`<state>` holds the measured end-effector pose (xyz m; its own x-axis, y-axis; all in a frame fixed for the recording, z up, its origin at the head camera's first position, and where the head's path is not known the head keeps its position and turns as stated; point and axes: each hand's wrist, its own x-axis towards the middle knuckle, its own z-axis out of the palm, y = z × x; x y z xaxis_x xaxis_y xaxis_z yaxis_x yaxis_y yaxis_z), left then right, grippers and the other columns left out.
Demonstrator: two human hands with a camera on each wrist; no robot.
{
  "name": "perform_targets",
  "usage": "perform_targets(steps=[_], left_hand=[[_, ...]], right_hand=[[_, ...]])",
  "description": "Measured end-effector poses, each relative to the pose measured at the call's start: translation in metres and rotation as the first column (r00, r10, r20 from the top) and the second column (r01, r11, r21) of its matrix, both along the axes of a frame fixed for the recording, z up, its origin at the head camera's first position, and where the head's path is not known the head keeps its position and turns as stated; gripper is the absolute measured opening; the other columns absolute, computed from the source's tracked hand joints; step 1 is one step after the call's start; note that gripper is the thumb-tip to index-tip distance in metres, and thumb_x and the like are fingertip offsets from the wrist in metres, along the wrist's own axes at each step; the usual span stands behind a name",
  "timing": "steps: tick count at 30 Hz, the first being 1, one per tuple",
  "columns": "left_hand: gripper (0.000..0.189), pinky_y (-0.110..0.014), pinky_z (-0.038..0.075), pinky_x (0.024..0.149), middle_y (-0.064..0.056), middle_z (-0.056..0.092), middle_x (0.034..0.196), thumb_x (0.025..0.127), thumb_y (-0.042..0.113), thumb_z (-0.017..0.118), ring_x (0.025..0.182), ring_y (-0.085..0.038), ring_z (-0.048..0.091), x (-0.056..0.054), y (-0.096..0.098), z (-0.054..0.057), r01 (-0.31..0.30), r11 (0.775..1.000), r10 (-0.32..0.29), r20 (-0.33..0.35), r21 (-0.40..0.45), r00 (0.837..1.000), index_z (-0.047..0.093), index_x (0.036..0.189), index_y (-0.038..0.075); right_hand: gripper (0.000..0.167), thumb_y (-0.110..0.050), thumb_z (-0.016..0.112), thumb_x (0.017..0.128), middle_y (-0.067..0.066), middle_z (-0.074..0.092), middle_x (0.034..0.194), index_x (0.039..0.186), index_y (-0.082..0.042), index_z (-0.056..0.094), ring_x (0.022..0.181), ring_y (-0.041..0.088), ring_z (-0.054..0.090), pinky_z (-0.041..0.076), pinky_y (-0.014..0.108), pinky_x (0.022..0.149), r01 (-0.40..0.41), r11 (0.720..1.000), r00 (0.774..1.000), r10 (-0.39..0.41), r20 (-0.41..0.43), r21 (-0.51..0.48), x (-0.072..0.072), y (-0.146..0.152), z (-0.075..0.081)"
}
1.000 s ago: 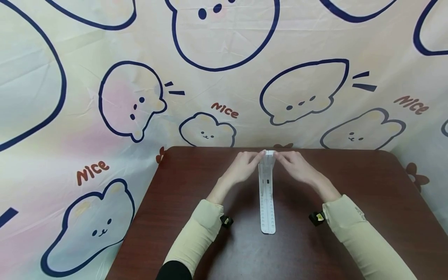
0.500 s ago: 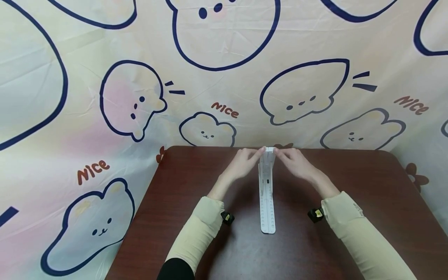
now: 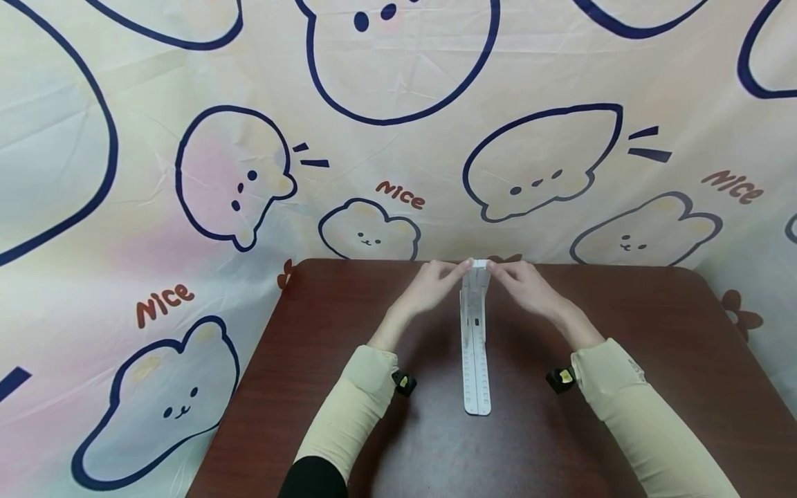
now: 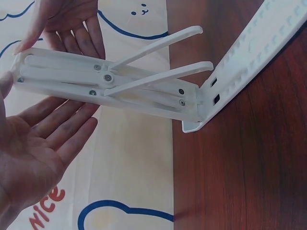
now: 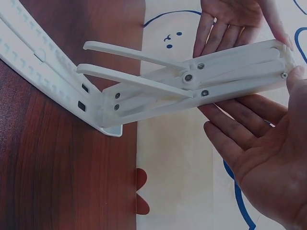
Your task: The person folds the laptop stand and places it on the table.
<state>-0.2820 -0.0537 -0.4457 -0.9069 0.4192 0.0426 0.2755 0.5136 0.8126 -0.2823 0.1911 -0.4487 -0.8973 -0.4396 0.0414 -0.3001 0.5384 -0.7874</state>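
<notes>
A white folding stand (image 3: 477, 377) has its long notched base (image 4: 254, 52) flat on the table. Its hinged section (image 5: 148, 108) is tilted up off the base at the far end. Two slim support arms (image 4: 160, 78) stick out from that section near several small screws. My left hand (image 3: 429, 285) pinches the raised end from the left, thumb at the tip and the other fingers stretched along the underside. On the opposite side, my right hand (image 3: 528, 287) pinches the same end in a mirrored way. Both thumbs sit close together at the top.
The dark brown table (image 3: 311, 332) ends right behind the raised stand. A patterned cloth (image 3: 436, 159) with cartoon bears hangs beyond that edge and along the sides. Small black devices (image 3: 562, 380) sit at the wrists, below the pale sleeves (image 3: 349, 408).
Both hands have shifted slightly upward and away in the head view, and the hinged section's tip has risen with them. The base has stayed in place.
</notes>
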Motion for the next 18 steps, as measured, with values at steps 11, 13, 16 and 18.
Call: perform_targets(steps=[11,13,16,18], left_hand=[[0.076,-0.059,0.049,0.124,-0.019,0.068,0.153,0.113,0.066,0.045,0.147,-0.038,0.062,0.0027,0.0,-0.0033,-0.022,0.999,0.021,0.027,0.034,0.999,0.068,0.148,0.003],[0.078,-0.06,0.048,0.125,-0.019,0.068,0.154,0.112,0.068,0.045,0.147,-0.039,0.062,0.004,0.0005,-0.0035,-0.031,0.999,0.029,0.038,0.044,0.999,0.067,0.149,0.003],[0.078,-0.06,0.048,0.124,-0.019,0.067,0.154,0.111,0.068,0.046,0.147,-0.038,0.062,0.0064,0.0001,-0.0036,-0.045,0.997,0.041,0.054,0.066,0.998,0.067,0.15,0.004],[0.077,-0.06,0.048,0.124,-0.019,0.067,0.154,0.111,0.067,0.048,0.147,-0.038,0.062,0.0077,-0.0011,-0.0037,-0.05,0.995,0.044,0.069,0.083,0.997,0.067,0.15,0.004]], right_hand=[[0.063,-0.046,0.039,0.12,0.03,0.062,0.155,0.148,0.004,0.065,0.15,0.051,0.054,0.037,0.074,0.127,0.031,0.999,1.0,-0.031,-0.003,-0.024,0.0018,-0.0016,-0.0033],[0.062,-0.045,0.04,0.12,0.03,0.062,0.155,0.148,0.005,0.065,0.15,0.052,0.053,0.036,0.073,0.127,0.043,0.999,0.999,-0.043,-0.008,-0.033,0.0024,-0.0018,-0.0047],[0.062,-0.044,0.04,0.121,0.031,0.061,0.156,0.148,0.006,0.064,0.151,0.052,0.052,0.036,0.073,0.128,0.053,0.997,0.998,-0.054,-0.015,-0.049,0.0042,-0.0036,-0.0061],[0.061,-0.043,0.04,0.121,0.031,0.06,0.156,0.149,0.006,0.063,0.151,0.052,0.052,0.036,0.072,0.128,0.052,0.997,0.998,-0.054,-0.022,-0.063,0.0053,-0.0051,-0.0076]])
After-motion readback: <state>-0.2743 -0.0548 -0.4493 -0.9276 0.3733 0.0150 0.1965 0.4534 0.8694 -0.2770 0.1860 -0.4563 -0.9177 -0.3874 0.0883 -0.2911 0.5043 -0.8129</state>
